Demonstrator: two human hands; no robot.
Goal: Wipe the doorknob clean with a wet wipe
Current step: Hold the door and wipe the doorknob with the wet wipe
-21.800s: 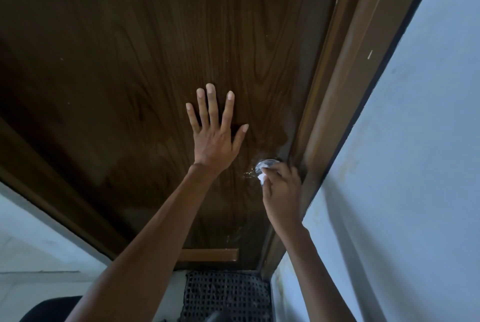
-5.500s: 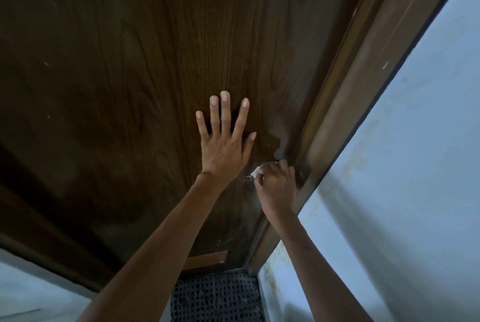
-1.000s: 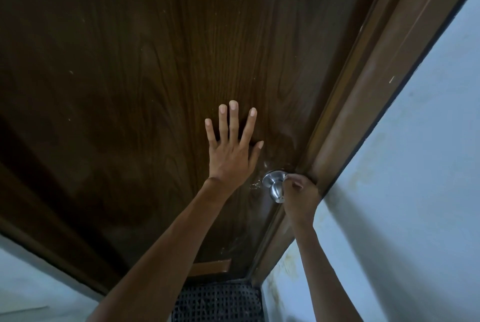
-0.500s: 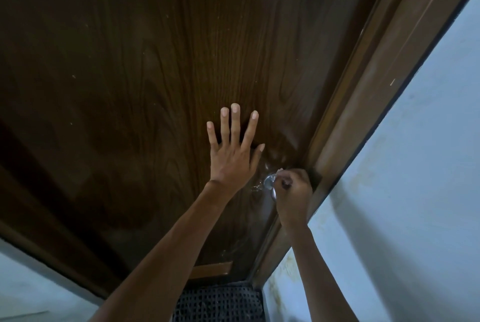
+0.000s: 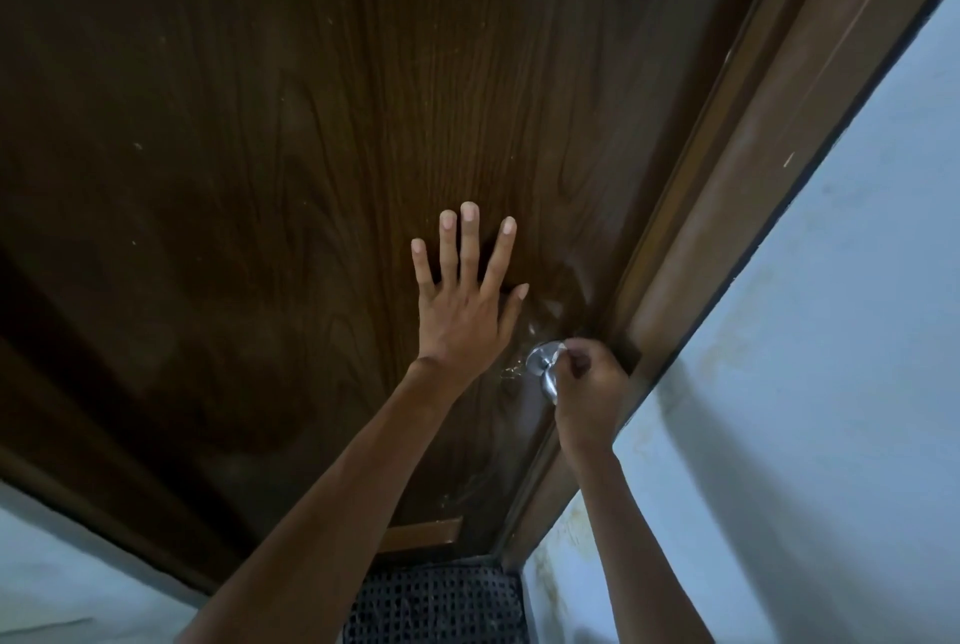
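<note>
My left grip lies flat, fingers spread, arm stretched out; my right grip curls, fingertips pinched together.

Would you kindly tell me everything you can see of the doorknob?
The doorknob looks like shiny silver metal: a round base plate flat on the dark wooden door, a narrow neck and a rounded ball jutting out. It sits near the door's right edge, beside the frame. The right hand covers most of the ball, its curled fingers pinching a white wet wipe against the plate's top.
</note>
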